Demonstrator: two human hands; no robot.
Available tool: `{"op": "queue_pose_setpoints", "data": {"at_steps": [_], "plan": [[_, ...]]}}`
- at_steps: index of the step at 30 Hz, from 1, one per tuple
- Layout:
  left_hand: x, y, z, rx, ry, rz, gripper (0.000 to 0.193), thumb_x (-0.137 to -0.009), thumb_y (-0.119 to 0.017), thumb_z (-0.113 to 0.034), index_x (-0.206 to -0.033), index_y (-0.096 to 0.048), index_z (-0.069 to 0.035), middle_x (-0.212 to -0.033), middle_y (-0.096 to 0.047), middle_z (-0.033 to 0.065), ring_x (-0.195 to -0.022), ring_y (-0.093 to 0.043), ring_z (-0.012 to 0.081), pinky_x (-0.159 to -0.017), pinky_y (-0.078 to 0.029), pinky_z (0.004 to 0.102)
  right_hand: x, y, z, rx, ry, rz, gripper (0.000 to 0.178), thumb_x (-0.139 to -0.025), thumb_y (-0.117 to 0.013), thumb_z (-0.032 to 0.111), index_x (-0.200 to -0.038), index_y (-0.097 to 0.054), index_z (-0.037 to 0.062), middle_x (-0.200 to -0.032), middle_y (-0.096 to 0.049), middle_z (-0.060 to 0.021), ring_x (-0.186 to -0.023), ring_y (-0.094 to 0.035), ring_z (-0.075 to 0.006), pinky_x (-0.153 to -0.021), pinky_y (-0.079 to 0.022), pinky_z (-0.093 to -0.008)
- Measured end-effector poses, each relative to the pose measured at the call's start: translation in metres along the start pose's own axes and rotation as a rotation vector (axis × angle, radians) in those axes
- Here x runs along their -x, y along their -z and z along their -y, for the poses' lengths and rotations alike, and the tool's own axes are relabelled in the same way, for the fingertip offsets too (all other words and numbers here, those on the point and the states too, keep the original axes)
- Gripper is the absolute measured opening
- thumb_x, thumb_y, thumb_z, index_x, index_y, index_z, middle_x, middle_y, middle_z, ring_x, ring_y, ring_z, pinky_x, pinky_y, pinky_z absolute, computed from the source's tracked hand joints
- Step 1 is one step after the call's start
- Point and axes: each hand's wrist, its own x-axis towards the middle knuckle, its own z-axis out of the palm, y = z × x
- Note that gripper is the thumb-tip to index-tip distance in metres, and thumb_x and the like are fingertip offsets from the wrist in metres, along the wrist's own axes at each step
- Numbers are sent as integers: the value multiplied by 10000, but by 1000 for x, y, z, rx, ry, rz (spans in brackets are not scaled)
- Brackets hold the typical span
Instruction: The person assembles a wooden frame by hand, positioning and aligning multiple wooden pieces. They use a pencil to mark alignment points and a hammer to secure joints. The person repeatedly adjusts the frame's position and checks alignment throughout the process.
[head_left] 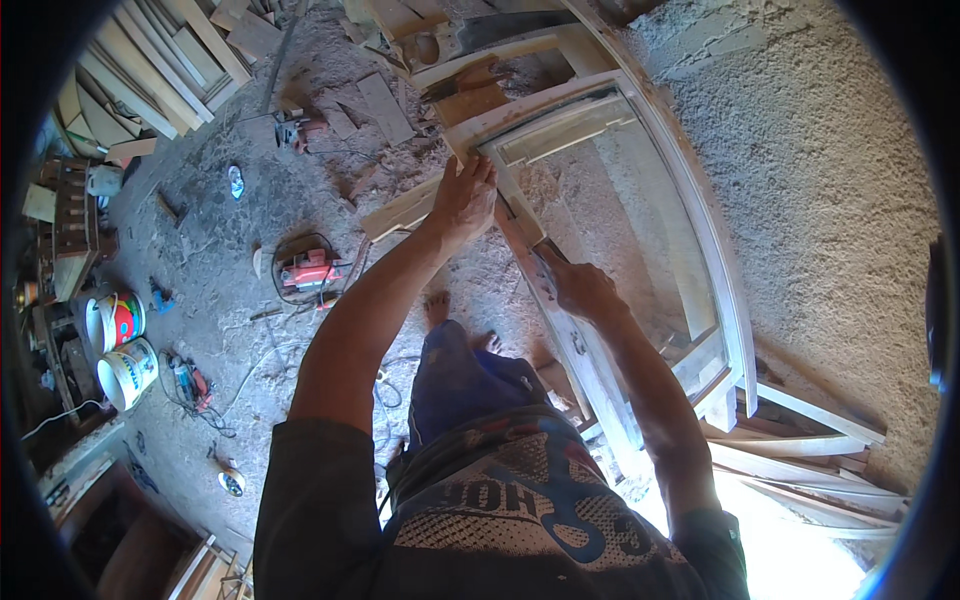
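A large pale wooden frame (588, 372) with one curved side stands in front of me and to my right, near the wall. My left hand (467, 200) lies on its near left corner, fingers stretched out together. Farther down the same rail, my right hand (584, 288) is closed around a slim dark tool (544, 250) whose tip points along the rail toward my left hand. My fingers cover most of the tool, so its exact kind does not show. Inside the frame's far end sits a light wooden strip (570, 140).
A red power planer (312, 270) with a looped cord lies on the dusty floor, with a grinder (290, 132) beyond. Two buckets (128, 372) and another corded tool (190, 385) are left. Planks (150, 75) are stacked far left. A rough wall (830, 210) and boards (810, 470) bound the right.
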Motion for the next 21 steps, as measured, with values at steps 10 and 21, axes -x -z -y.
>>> {"op": "queue_pose_setpoints", "data": {"at_steps": [10, 21], "plan": [[-35, 9, 54, 227, 289, 120, 521, -989, -563, -343, -1457, -498, -125, -1487, -519, 54, -1425, -418, 261, -1160, -335, 572, -14, 7, 15, -30, -7, 26, 676, -961, -546, 183, -1570, -300, 344, -1086, -714, -270, -1041, -698, -461, -898, -552, -583], [-34, -1, 63, -117, 64, 56, 500, -935, -572, -283, -1413, -566, -138, -1464, -541, 25, -1399, -436, 244, -1121, -347, 519, -38, 7, 11, 74, 67, -54, 707, -923, -606, 166, -1565, -320, 243, -930, -722, -274, -896, -717, -467, -789, -574, -589]]}}
